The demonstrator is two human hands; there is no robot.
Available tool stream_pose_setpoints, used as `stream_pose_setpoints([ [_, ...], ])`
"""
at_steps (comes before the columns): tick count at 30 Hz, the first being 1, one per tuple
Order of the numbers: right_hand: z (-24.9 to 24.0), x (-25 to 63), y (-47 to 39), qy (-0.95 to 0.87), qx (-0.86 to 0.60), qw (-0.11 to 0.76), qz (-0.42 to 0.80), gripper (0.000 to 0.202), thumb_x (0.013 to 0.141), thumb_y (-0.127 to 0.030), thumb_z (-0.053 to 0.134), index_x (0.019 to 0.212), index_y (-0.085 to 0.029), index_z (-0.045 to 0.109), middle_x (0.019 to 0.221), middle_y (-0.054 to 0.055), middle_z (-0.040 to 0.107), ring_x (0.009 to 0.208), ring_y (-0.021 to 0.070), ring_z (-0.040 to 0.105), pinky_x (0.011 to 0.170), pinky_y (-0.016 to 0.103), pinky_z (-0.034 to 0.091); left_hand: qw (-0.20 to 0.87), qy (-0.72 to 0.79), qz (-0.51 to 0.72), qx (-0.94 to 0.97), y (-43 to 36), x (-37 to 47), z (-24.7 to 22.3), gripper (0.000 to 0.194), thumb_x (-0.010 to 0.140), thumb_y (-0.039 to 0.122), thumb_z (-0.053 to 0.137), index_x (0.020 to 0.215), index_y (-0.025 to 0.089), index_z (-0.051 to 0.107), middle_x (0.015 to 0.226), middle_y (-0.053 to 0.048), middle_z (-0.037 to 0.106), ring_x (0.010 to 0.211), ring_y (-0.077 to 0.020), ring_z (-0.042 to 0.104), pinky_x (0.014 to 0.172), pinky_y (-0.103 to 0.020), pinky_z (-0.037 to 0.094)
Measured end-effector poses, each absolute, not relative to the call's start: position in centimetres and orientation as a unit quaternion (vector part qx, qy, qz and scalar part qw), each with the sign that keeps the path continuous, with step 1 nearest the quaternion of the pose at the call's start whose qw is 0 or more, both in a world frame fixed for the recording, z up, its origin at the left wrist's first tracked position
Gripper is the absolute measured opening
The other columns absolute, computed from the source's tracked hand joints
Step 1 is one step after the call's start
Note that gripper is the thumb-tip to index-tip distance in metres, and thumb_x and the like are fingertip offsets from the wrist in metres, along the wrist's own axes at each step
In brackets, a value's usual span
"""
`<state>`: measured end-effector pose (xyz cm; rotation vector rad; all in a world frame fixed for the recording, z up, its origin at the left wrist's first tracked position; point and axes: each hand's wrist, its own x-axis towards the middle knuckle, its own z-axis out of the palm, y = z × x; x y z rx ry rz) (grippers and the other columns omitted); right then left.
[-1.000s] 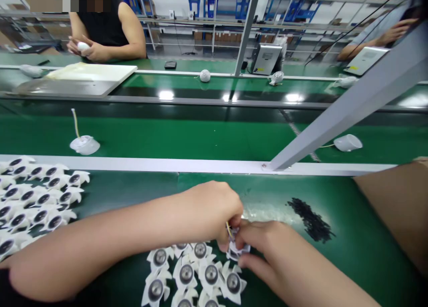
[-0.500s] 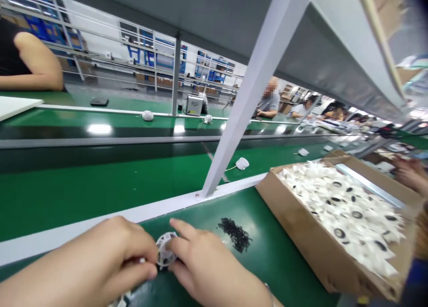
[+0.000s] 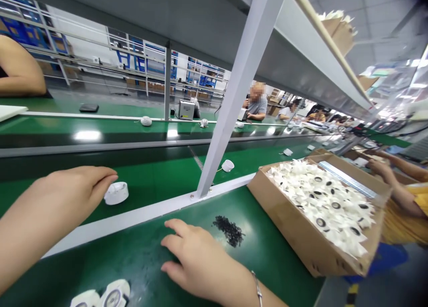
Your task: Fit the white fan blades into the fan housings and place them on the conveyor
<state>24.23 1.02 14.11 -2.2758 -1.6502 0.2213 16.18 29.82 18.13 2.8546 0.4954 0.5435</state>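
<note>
Over the green conveyor belt, my left hand (image 3: pixel 72 191) has its thumb and fingers pinched together at the upper edge of a white round plastic housing (image 3: pixel 116 194). Whether it grips the rim or a wire is hidden. My right hand (image 3: pixel 197 258) hovers over the green worktop with fingers apart and nothing in them. Just beyond it lies a pile of small black parts (image 3: pixel 230 231). Two white pieces with round metal-looking centres (image 3: pixel 114 294) lie near the bottom edge.
A cardboard box (image 3: pixel 297 227) full of white pieces with dark rings stands at the right. A slanted white post (image 3: pixel 230 97) rises from the pale rail (image 3: pixel 160 213) between worktop and belt. Another white housing (image 3: pixel 228 165) sits on the belt. Co-workers sit beyond and at right.
My left hand has moved forward and left with the white housing, from the worktop to above the belt. My right hand has let go of it. The two white pieces came into view below.
</note>
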Motion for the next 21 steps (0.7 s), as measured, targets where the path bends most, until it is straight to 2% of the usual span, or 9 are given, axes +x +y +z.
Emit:
stream_pose_setpoints([
  [3, 14.1, 24.2, 0.9, -0.574, -0.8, 0.152, 0.09, 0.028, 0.09, -0.039, 0.06, 0.109, -0.019, 0.063, 0.142, 0.008, 0.05, 0.111, 0.0275, 0.062, 0.093, 0.04, 0.054, 0.001, 0.185, 0.16, 0.97, 29.7, 16.3, 18.9, 0.032, 0.094, 0.04, 0.042, 0.105, 0.023, 0.067, 0.099, -0.002, 0.069, 0.079, -0.0248, 0.061, 0.064, -0.029, 0.035],
  [6, 14.3, 24.1, 0.9, -0.567, -0.803, 0.155, 0.101, 0.026, 0.09, -0.035, 0.06, 0.111, -0.019, 0.064, 0.139, 0.008, 0.052, 0.111, 0.0266, 0.062, 0.094, 0.039, 0.053, -0.05, 0.179, 0.15, 0.971, 29.0, 16.1, 19.6, 0.031, 0.097, 0.034, 0.038, 0.103, 0.023, 0.067, 0.093, -0.001, 0.069, 0.078, -0.0243, 0.064, 0.06, -0.027, 0.036],
  [11, 14.0, 23.8, 1.1, -0.558, -0.803, 0.17, 0.123, 0.018, 0.088, -0.026, 0.062, 0.104, -0.02, 0.065, 0.128, 0.007, 0.06, 0.107, 0.0249, 0.062, 0.094, 0.04, 0.052, -0.108, 0.181, 0.209, 0.955, 27.8, 16.1, 20.1, 0.035, 0.098, 0.036, 0.042, 0.115, 0.015, 0.065, 0.109, -0.01, 0.064, 0.1, -0.0304, 0.061, 0.071, -0.034, 0.046],
  [13, 13.5, 23.6, 1.1, -0.555, -0.804, 0.177, 0.122, 0.02, 0.086, -0.023, 0.063, 0.106, -0.02, 0.067, 0.126, 0.007, 0.061, 0.108, 0.026, 0.062, 0.094, 0.042, 0.052, -0.077, 0.149, 0.237, 0.957, 27.0, 16.3, 19.7, 0.031, 0.097, 0.036, 0.045, 0.112, 0.018, 0.067, 0.109, -0.009, 0.064, 0.102, -0.0291, 0.059, 0.077, -0.035, 0.047],
  [17, 12.5, 23.3, 1.2, -0.561, -0.801, 0.179, 0.11, 0.026, 0.081, -0.017, 0.064, 0.106, -0.021, 0.069, 0.121, 0.008, 0.065, 0.108, 0.028, 0.062, 0.093, 0.046, 0.053, 0.041, 0.04, 0.178, 0.982, 25.4, 17.2, 17.1, 0.023, 0.097, 0.032, 0.05, 0.102, 0.021, 0.07, 0.098, -0.005, 0.065, 0.096, -0.0231, 0.06, 0.082, -0.033, 0.049],
  [21, 12.0, 23.4, 1.3, -0.57, -0.798, 0.168, 0.1, 0.03, 0.08, -0.015, 0.061, 0.107, -0.021, 0.07, 0.121, 0.008, 0.066, 0.108, 0.0291, 0.063, 0.091, 0.047, 0.055, 0.062, -0.067, 0.122, 0.988, 25.7, 18.3, 13.1, 0.024, 0.097, 0.027, 0.048, 0.099, 0.018, 0.07, 0.091, -0.006, 0.065, 0.088, -0.0212, 0.061, 0.079, -0.032, 0.049],
])
